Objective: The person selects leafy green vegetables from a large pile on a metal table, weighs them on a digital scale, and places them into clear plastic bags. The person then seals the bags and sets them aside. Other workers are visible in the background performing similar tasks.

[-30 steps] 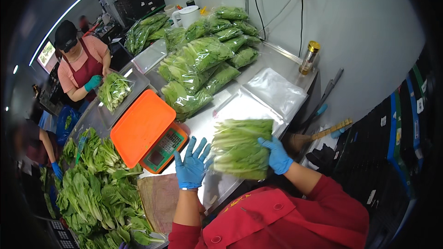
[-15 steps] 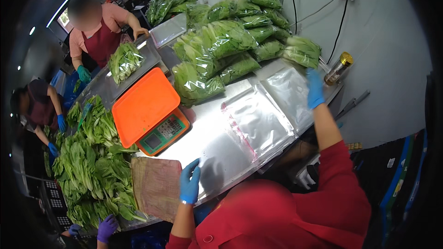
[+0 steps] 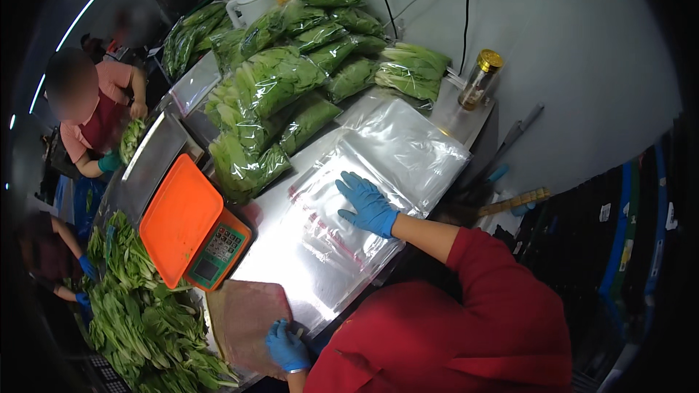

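Observation:
My right hand, in a blue glove, lies with fingers spread on a stack of clear plastic bags with a pink-red strip. My left hand, also blue-gloved, is at the right edge of a brown cloth. Its fingers are curled together; a small pale bit shows by them, too small to name. Left of the bags stands an orange scale with a bare tray and a green keypad panel. Another stack of clear bags lies beyond my right hand.
Bagged leafy greens are piled at the back of the metal table. Loose greens cover its left end. A gold-lidded jar stands at the far right corner, a white jug behind the pile. Two co-workers stand across on the left.
My right hand has come from the far-right bags down onto the nearer stack. My left hand has moved nearer to me, by the cloth, its fingers curling. The co-worker's greens have left the metal tray.

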The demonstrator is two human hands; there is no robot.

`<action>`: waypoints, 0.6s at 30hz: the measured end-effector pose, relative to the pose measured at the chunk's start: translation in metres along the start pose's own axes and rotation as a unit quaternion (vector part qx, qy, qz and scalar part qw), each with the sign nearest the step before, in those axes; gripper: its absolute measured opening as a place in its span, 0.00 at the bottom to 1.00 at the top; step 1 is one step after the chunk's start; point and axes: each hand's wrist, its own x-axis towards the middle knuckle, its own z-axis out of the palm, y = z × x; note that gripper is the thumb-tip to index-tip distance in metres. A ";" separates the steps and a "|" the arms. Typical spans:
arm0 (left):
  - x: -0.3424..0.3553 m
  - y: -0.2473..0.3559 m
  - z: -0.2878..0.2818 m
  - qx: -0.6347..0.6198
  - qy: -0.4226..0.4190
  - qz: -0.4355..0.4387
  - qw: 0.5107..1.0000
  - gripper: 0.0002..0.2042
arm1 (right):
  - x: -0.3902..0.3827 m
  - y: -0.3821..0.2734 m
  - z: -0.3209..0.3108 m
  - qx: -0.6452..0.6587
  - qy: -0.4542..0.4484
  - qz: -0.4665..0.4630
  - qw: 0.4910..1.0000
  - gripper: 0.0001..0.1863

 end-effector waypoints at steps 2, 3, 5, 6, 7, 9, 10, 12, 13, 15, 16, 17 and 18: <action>-0.001 0.011 0.009 -0.015 0.011 0.042 0.999 0.15 | -0.002 0.001 -0.006 0.023 0.018 -0.008 1.000 0.35; 0.002 0.017 0.015 -0.017 0.001 0.063 0.998 0.15 | -0.002 0.003 -0.012 0.010 0.023 -0.014 1.000 0.34; 0.011 0.039 0.020 -0.017 -0.014 0.085 0.996 0.15 | -0.001 0.005 -0.020 -0.010 0.022 -0.040 0.999 0.33; 0.022 0.053 0.016 -0.051 -0.030 0.095 0.994 0.15 | -0.004 0.008 -0.021 0.017 0.051 -0.035 0.998 0.31; 0.033 0.064 0.012 -0.084 -0.043 0.100 0.990 0.15 | -0.009 0.012 -0.018 0.039 0.086 -0.047 0.994 0.30; 0.039 0.069 0.020 -0.112 -0.075 0.108 0.985 0.16 | -0.012 0.001 -0.032 0.029 0.085 -0.052 0.995 0.28; 0.042 0.076 0.020 -0.096 -0.147 0.102 0.979 0.16 | -0.014 -0.005 -0.040 0.046 0.073 -0.038 0.996 0.28; 0.033 0.080 0.013 -0.073 -0.201 0.123 0.969 0.17 | -0.018 -0.013 -0.044 0.037 0.025 -0.049 0.998 0.30; 0.026 0.079 0.011 -0.063 -0.181 0.152 0.970 0.17 | -0.019 -0.016 -0.045 0.024 -0.006 -0.062 0.998 0.31; 0.022 0.073 0.004 -0.041 -0.158 0.208 0.964 0.16 | -0.024 -0.022 -0.046 -0.025 -0.075 -0.091 0.993 0.35; 0.020 0.068 -0.008 -0.029 -0.151 0.225 0.962 0.16 | -0.023 -0.025 -0.043 -0.050 -0.111 -0.111 0.986 0.36; 0.018 0.063 -0.016 -0.015 -0.147 0.242 0.959 0.16 | -0.021 -0.022 -0.038 -0.080 -0.162 -0.098 0.979 0.40; 0.014 0.058 -0.020 0.001 -0.151 0.259 0.954 0.15 | -0.021 -0.013 -0.031 -0.107 -0.142 -0.094 0.980 0.40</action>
